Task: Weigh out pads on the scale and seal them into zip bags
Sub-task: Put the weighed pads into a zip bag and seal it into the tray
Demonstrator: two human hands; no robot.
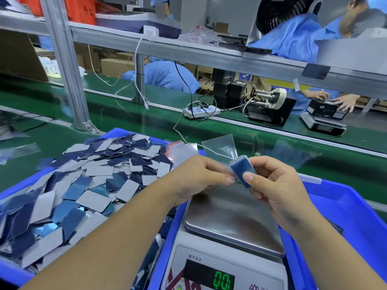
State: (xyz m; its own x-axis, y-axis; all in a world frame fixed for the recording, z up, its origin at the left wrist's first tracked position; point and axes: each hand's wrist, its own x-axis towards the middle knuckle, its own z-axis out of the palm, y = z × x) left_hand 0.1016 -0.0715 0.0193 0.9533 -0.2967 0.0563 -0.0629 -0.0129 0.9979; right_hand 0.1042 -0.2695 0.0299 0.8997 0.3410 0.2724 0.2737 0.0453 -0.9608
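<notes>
At the left, a blue plastic bin (12,271) holds a loose heap of flat rectangular pads, blue on one face and grey on the other (88,181), with a bundle of spare clear zip bags with red strips (180,150) lying at its far right edge. Moving right, the left hand (196,178) pinches the near edge of a clear plastic zip bag (219,148), which stands up and away from the hands toward the far side. Touching it on the right, the right hand (278,185) grips a small stack of blue pads (243,173) between thumb and fingers, its long axis running near to far, the far end at the bag's mouth. Whether the stack has entered the mouth cannot be told. The coming push would seem to run away from the person, along that axis, with the right hand driving. Beneath both hands sits the steel pan of a digital scale (230,222), bare, its green display (223,282) showing zeros, inside a second blue bin (351,206).
</notes>
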